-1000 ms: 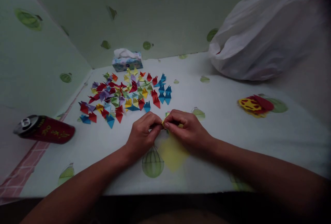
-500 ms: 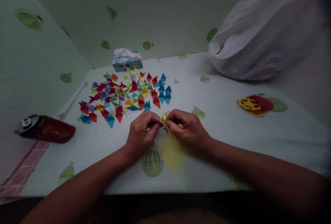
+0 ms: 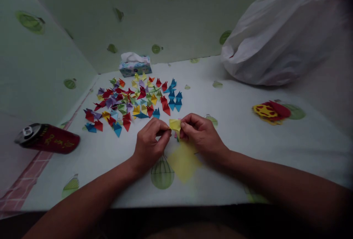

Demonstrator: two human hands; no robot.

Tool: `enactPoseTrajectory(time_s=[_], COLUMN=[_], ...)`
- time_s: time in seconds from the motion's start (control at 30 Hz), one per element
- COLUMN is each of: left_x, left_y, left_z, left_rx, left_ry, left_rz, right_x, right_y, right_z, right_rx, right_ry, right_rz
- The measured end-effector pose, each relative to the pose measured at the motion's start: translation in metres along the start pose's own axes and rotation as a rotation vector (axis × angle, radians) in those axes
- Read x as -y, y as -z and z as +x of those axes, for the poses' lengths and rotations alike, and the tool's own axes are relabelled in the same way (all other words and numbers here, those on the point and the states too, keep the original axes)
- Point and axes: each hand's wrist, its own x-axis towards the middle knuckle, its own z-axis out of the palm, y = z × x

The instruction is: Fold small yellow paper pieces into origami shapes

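Between my two hands is a small folded piece of yellow paper (image 3: 174, 124), raised above the table. My left hand (image 3: 152, 138) pinches its left edge between thumb and fingertips. On the other side, my right hand (image 3: 201, 132) grips the right edge the same way. A flat yellow paper square (image 3: 184, 163) lies on the table just below and partly under my right hand. Beyond my left hand spreads a large group of small folded paper cranes (image 3: 127, 101) in red, blue, yellow, green, purple and orange.
A tissue box (image 3: 135, 68) stands against the back wall. On the left a red drink can (image 3: 49, 138) appears tilted. A white plastic bag (image 3: 261, 47) bulges at the back right, and yellow and red cut-out shapes (image 3: 271, 112) lie in front of it.
The folded yellow paper looked narrow and pointed before; it now shows a wider flat face. My right hand has shifted slightly to the right, widening the space between my fingertips.
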Motion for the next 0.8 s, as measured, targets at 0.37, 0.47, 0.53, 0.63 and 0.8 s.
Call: enactPoseTrajectory(time_s=[0.37, 0.47, 0.53, 0.63, 0.8], left_x=[-0.0003, -0.0009, -0.0007, 0.0004, 0.0025], left_y=[0.0010, 0.0016, 0.0019, 0.0021, 0.0027], left_z=[0.0017, 0.0032, 0.0032, 0.0025, 0.0022], left_rx=[0.096, 0.130, 0.141, 0.135, 0.140], left_ry=[-0.062, -0.062, -0.075, -0.091, -0.116], left_rz=[-0.026, 0.010, 0.025, 0.044, 0.069], right_x=[0.0002, -0.0002, -0.0003, 0.0001, 0.0020], right_y=[0.0026, 0.0035, 0.0043, 0.0058, 0.0078], right_z=[-0.0005, 0.0000, 0.0013, 0.0042, 0.0068], right_rx=[0.004, 0.020, 0.039, 0.088, 0.182], right_ry=[0.090, 0.091, 0.088, 0.087, 0.089], right_rz=[-0.102, -0.139, -0.162, -0.131, -0.081])
